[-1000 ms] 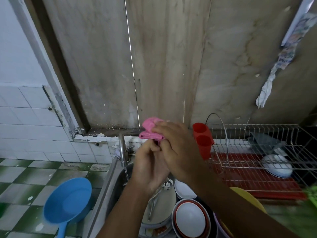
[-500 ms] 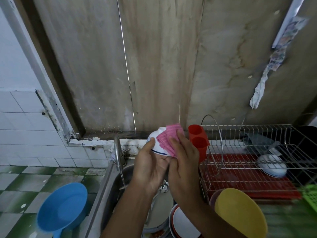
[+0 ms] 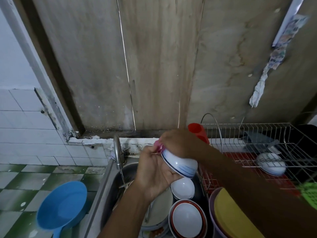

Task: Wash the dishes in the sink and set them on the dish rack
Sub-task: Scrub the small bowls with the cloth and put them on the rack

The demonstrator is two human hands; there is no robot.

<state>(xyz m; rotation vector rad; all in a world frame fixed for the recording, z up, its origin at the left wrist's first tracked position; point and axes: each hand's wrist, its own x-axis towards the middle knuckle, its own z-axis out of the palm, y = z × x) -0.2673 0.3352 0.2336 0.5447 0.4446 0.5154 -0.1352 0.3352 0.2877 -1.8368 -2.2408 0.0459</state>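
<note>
My left hand [image 3: 155,170] holds a white bowl with blue bands [image 3: 180,163] tilted above the steel sink [image 3: 111,182]. My right hand [image 3: 180,143] presses a pink cloth [image 3: 158,146] against the bowl's upper side; only a small piece of the cloth shows. Below in the sink lie a small white bowl [image 3: 183,187], a white bowl with a red rim [image 3: 187,219] and a large plate [image 3: 161,210]. The wire dish rack [image 3: 274,152] stands to the right, and a white bowl [image 3: 271,163] rests upside down in it.
Water runs from the tap [image 3: 118,152] at the sink's back left. A red double cup [image 3: 199,133] hangs on the rack's left end. A yellow dish in a purple basin [image 3: 229,215] sits at the front right. A blue dipper [image 3: 61,205] lies on the tiled counter to the left.
The bowl has turned so that its outside faces me. My right hand with the pink cloth has moved over the bowl's top, and the cloth is now mostly hidden.
</note>
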